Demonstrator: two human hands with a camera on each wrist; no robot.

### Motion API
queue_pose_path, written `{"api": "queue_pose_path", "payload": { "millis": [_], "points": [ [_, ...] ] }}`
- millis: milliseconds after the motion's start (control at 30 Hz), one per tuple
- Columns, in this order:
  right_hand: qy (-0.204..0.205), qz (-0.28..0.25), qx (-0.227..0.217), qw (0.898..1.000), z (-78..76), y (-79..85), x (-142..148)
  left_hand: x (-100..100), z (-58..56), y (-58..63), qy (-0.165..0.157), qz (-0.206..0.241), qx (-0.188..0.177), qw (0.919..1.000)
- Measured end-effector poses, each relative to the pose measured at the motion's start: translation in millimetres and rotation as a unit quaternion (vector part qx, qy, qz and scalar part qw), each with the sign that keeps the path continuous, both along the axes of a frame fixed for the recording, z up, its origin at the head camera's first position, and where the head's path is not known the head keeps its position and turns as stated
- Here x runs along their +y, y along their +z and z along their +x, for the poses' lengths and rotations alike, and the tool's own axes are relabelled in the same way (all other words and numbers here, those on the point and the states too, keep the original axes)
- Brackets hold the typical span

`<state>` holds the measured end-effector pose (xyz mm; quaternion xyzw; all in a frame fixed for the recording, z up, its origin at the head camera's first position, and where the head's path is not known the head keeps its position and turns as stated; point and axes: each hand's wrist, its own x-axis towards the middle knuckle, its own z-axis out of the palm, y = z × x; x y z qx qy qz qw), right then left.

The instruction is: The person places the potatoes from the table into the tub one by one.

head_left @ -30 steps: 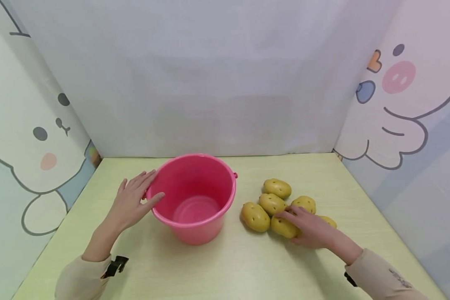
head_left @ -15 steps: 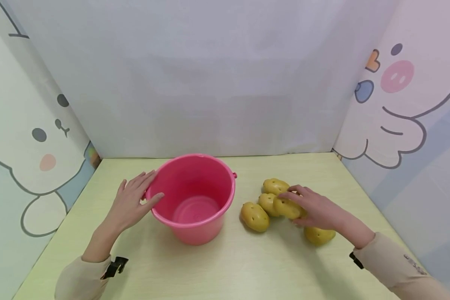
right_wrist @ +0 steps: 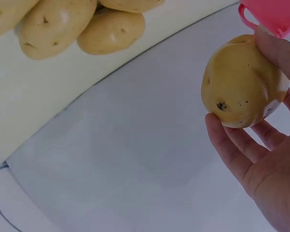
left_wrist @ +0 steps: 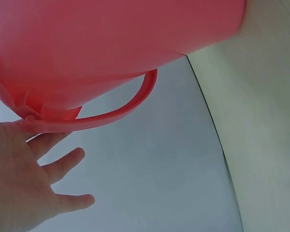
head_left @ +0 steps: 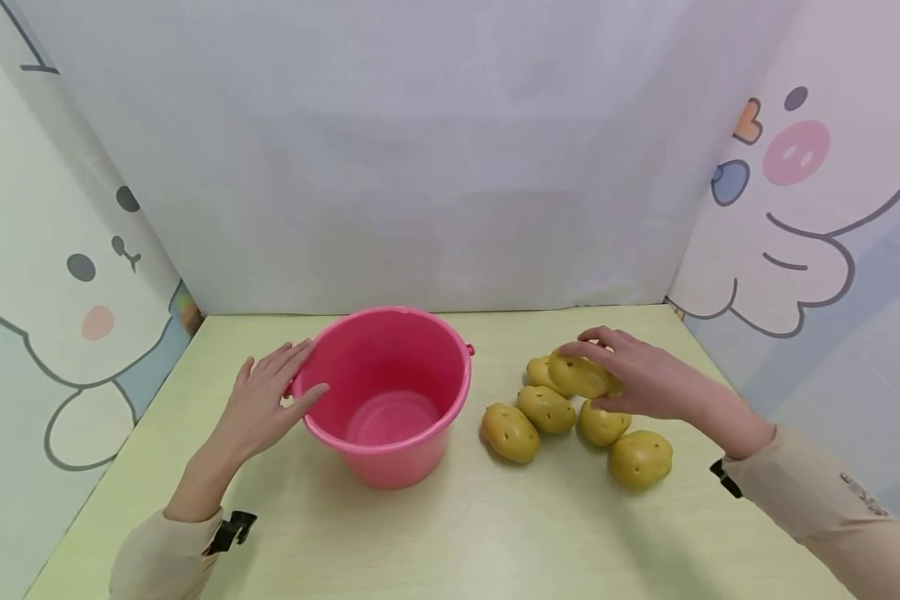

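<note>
My right hand [head_left: 641, 375] holds a yellow-brown potato [head_left: 581, 375] above the others, thumb on one side and fingers on the other. In the right wrist view the held potato [right_wrist: 241, 84] shows dark eyes on its skin. Several more potatoes lie on the table, among them one nearest the bucket [head_left: 510, 433] and one at the right [head_left: 640, 460]. A pink bucket [head_left: 390, 458] stands upright to their left. At its left rim rests my left hand [head_left: 262, 404], thumb over the edge, fingers straight and spread. The bucket's handle [left_wrist: 111, 116] hangs beside those fingers.
The pale wooden table [head_left: 450, 550] ends at a grey-white back wall [head_left: 450, 208]. Side panels printed with cartoon animals flank it. The potato at the back [head_left: 540, 375] is partly hidden behind the held one.
My right hand has lifted a potato from the front of the group and carried it up and away from me, uncovering the potatoes beneath. The left hand and bucket stay in place.
</note>
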<state>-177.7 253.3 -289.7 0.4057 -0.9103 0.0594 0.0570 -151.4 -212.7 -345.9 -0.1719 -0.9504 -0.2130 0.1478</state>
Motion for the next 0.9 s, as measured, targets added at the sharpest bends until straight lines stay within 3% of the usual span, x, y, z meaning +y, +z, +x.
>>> {"api": "queue_pose_path", "payload": {
  "millis": [400, 900],
  "points": [
    [0.034, 0.006, 0.043, 0.999, -6.7, 35.6, -18, 0, -0.3, -0.8, 0.005, -0.001, -0.003, 1.0],
    [0.05, 0.022, 0.031, 0.998, -10.1, 63.5, -40, 0, -1.1, -1.6, 0.006, -0.001, -0.003, 1.0]
  ]
}}
